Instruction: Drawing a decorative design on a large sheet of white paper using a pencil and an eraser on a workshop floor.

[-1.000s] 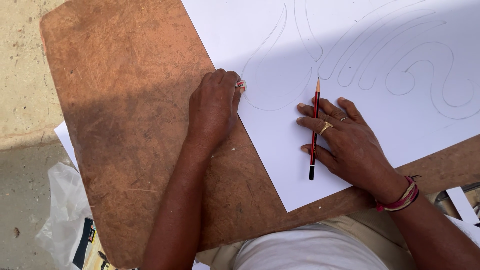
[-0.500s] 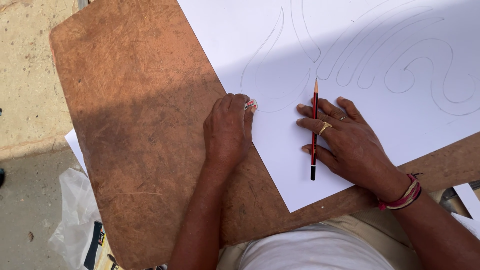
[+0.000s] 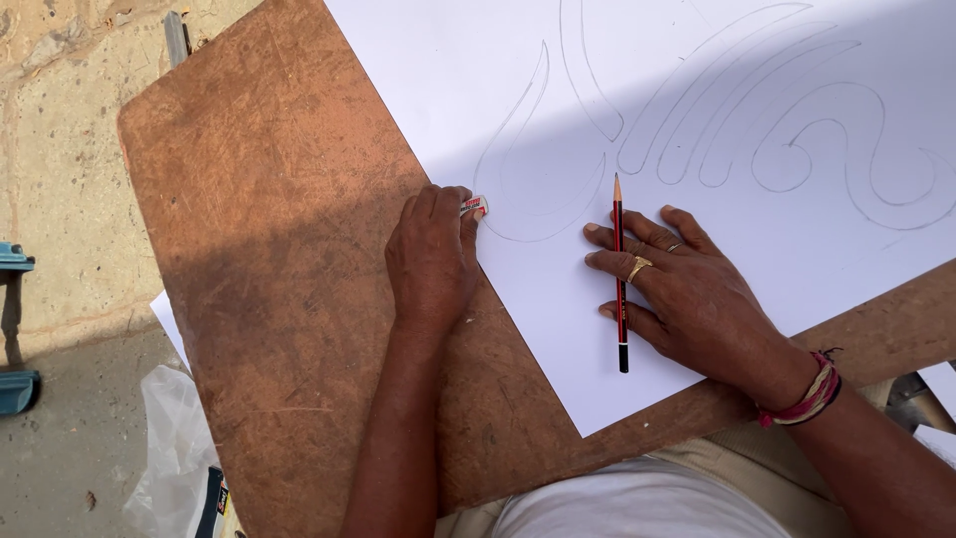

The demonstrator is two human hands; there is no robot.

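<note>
A large white paper sheet (image 3: 697, 90) with pencilled curling outlines lies on a worn brown wooden board (image 3: 269, 229). My left hand (image 3: 431, 261) rests at the sheet's left edge, its fingertips pinching a small white eraser (image 3: 474, 206) against the paper beside a drawn leaf-shaped curve. My right hand (image 3: 697, 294), with a gold ring and a red thread wristband, lies flat on the sheet. A red-and-black pencil (image 3: 619, 284) is held between its fingers, tip pointing away from me.
The board sits across my lap and overhangs a stone floor. A white plastic bag (image 3: 174, 448) lies at lower left, a blue object (image 3: 15, 261) at the left edge, and a metal strip (image 3: 176, 38) behind the board.
My left hand with the eraser has slid a little towards me along the paper's left edge. The right hand and pencil have stayed put.
</note>
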